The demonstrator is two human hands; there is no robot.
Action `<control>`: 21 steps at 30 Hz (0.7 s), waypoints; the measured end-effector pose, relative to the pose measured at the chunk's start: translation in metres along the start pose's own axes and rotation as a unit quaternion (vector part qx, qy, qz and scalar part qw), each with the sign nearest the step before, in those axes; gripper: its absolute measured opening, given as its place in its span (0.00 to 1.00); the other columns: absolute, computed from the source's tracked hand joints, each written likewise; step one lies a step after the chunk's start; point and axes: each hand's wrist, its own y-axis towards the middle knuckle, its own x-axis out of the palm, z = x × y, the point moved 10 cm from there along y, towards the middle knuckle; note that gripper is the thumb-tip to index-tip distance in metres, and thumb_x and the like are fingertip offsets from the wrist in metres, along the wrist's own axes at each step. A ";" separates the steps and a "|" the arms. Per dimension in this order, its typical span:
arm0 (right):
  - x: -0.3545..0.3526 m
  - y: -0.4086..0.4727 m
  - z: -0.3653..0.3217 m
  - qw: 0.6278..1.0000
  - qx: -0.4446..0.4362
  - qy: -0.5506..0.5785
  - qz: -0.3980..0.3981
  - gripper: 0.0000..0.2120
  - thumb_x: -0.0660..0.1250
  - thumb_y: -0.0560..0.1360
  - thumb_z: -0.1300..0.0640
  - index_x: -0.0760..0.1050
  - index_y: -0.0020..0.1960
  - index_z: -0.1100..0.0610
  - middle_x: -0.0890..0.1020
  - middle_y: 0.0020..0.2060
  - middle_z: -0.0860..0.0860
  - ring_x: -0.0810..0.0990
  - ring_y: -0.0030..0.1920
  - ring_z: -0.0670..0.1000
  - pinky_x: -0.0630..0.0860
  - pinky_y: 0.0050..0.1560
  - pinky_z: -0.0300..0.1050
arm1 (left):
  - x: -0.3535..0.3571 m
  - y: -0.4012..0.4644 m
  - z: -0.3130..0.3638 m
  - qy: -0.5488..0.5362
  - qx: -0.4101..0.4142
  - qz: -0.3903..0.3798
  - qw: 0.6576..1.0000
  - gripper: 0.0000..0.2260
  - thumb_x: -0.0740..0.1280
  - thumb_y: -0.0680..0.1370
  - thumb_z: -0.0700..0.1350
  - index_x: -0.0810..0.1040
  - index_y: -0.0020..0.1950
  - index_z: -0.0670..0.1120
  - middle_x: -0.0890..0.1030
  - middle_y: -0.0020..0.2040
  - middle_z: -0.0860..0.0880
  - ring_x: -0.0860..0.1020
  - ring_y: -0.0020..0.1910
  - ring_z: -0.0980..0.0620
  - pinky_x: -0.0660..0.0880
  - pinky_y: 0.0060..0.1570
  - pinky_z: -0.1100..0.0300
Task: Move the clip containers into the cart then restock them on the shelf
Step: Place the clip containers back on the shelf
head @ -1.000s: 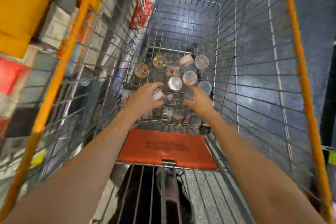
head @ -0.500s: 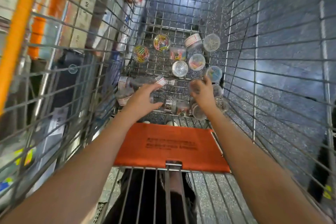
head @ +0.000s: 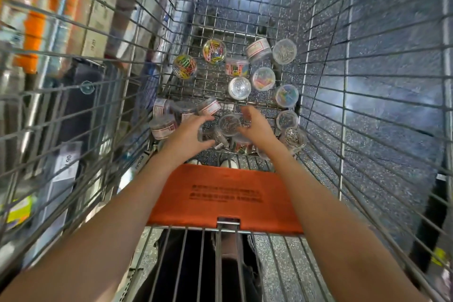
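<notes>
Several small round clear clip containers lie on the wire floor of the shopping cart (head: 326,95), some with coloured clips (head: 184,66), some with silver clips (head: 284,51). Both my arms reach down into the cart. My left hand (head: 187,136) curls its fingers round a clear container (head: 208,135); a labelled container (head: 210,108) lies just past its thumb. My right hand (head: 257,127) holds a round container of silver clips (head: 229,125) between thumb and fingers. More containers are half hidden under my hands.
The orange child-seat flap (head: 225,196) sits between me and the cart floor. Store shelves with boxes and price tags (head: 98,14) run along the cart's left side. Speckled grey floor (head: 382,130) shows through the right wall.
My head and both hands have gone lower and deeper into the cart. The labelled container that was at my left fingertips now lies beyond my left thumb.
</notes>
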 end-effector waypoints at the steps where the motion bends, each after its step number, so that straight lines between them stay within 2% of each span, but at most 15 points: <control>1: -0.003 -0.003 0.005 1.000 0.001 -0.005 -0.001 0.26 0.69 0.72 0.65 0.67 0.68 0.58 0.73 0.64 0.54 0.71 0.64 0.52 0.69 0.64 0.45 | 0.001 0.000 0.001 0.002 -0.001 -0.004 1.000 0.27 0.72 0.73 0.48 0.67 0.69 0.54 0.67 0.70 0.50 0.67 0.68 0.51 0.66 0.64 0.55; 3: -0.013 -0.010 0.018 0.999 0.006 -0.035 0.001 0.23 0.69 0.72 0.64 0.69 0.65 0.57 0.74 0.63 0.53 0.74 0.61 0.52 0.71 0.62 0.45 | 0.003 -0.001 0.005 -0.007 0.004 -0.007 1.000 0.26 0.72 0.73 0.47 0.67 0.69 0.54 0.67 0.71 0.51 0.67 0.68 0.52 0.66 0.63 0.56; 5: -0.021 -0.017 0.033 0.995 0.018 -0.097 -0.015 0.21 0.70 0.72 0.61 0.70 0.63 0.56 0.74 0.62 0.54 0.74 0.60 0.53 0.72 0.62 0.50 | 0.006 -0.002 0.011 -0.011 0.013 -0.011 1.000 0.27 0.72 0.73 0.46 0.67 0.69 0.53 0.67 0.71 0.50 0.67 0.68 0.51 0.67 0.65 0.53; 9: -0.021 -0.027 0.043 0.969 -0.006 -0.232 -0.089 0.26 0.72 0.69 0.59 0.69 0.66 0.57 0.73 0.62 0.56 0.67 0.64 0.56 0.66 0.64 0.50 | 0.012 0.000 0.012 -0.005 0.006 -0.021 1.000 0.27 0.72 0.73 0.45 0.67 0.70 0.52 0.68 0.70 0.49 0.67 0.68 0.51 0.66 0.64 0.55; 12: -0.019 -0.029 0.041 0.945 -0.024 -0.311 -0.102 0.30 0.72 0.70 0.55 0.67 0.69 0.54 0.71 0.65 0.54 0.64 0.67 0.56 0.62 0.65 0.49 | 0.017 0.000 0.010 -0.007 0.012 -0.028 1.000 0.27 0.71 0.73 0.45 0.67 0.70 0.52 0.68 0.69 0.50 0.68 0.67 0.51 0.67 0.63 0.55; 17: -0.023 -0.029 0.054 0.947 -0.002 -0.308 -0.094 0.34 0.73 0.67 0.48 0.65 0.70 0.49 0.69 0.68 0.49 0.64 0.69 0.53 0.53 0.69 0.51 | 0.026 0.004 0.004 -0.010 0.007 -0.034 0.999 0.28 0.71 0.73 0.45 0.66 0.71 0.52 0.68 0.69 0.49 0.68 0.67 0.51 0.68 0.65 0.52; 21: -0.023 -0.033 0.058 0.938 -0.011 -0.333 -0.099 0.36 0.75 0.65 0.45 0.63 0.70 0.45 0.70 0.67 0.46 0.65 0.68 0.52 0.56 0.67 0.51 | 0.034 0.007 0.004 -0.014 0.009 -0.038 0.999 0.30 0.71 0.73 0.43 0.64 0.72 0.52 0.66 0.71 0.49 0.67 0.68 0.50 0.67 0.66 0.52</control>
